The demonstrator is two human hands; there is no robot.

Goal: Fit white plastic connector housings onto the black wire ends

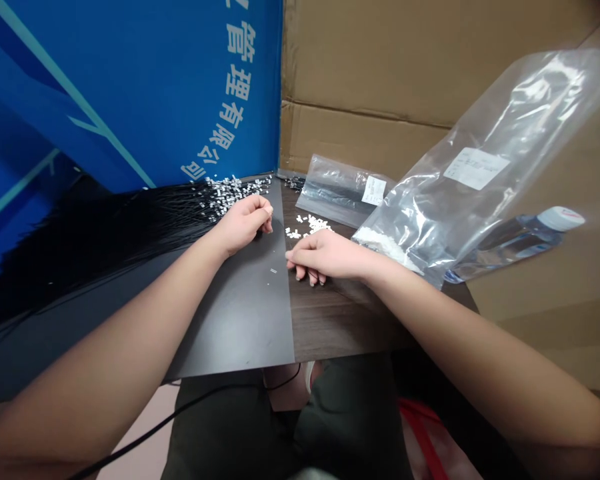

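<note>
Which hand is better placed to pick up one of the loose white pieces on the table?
Probably the right hand: it lies closest to the white pieces, while the left hand sits pinched beside the black strands.

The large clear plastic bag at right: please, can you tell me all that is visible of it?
The large clear plastic bag is glossy and crumpled, with a white rectangular label on its face and small white pieces gathered in its low end. It slants upward before a brown cardboard box, its low end on a dark wood-grain table, just beyond the right hand.
</note>
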